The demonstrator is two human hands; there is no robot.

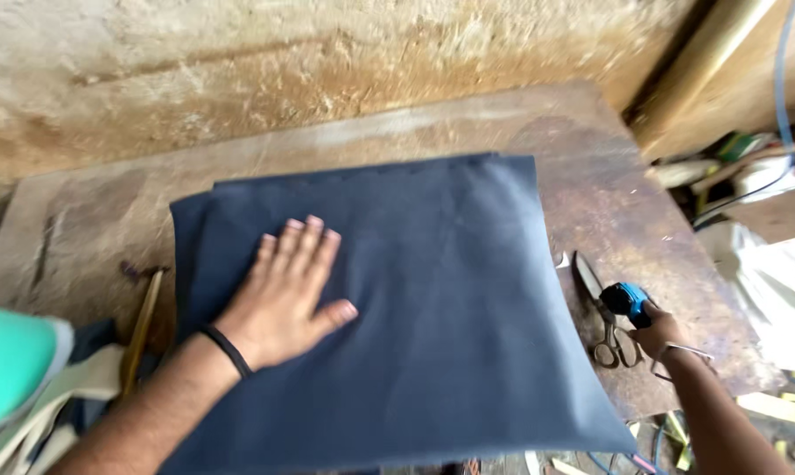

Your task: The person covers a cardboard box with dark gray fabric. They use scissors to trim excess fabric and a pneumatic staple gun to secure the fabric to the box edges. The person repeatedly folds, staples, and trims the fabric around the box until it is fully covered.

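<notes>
Near the right edge of the worn table (81, 211), the dark blue cloth (433, 308), pinned only by the flat, open left hand (283, 299), could be dragged askew or snagged by the scissors (604, 317) beside the blue tool (626, 299) gripped in the closed right hand (657, 330).

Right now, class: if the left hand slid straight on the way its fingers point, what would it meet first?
The left hand lies flat on the cloth, fingers pointing to the far wall. It would probably run over more cloth, then onto the bare table beyond.

Rusty table (591, 176) bears dark cloth (433, 299), scissors (604, 317), perhaps a stick (142, 330)
</notes>
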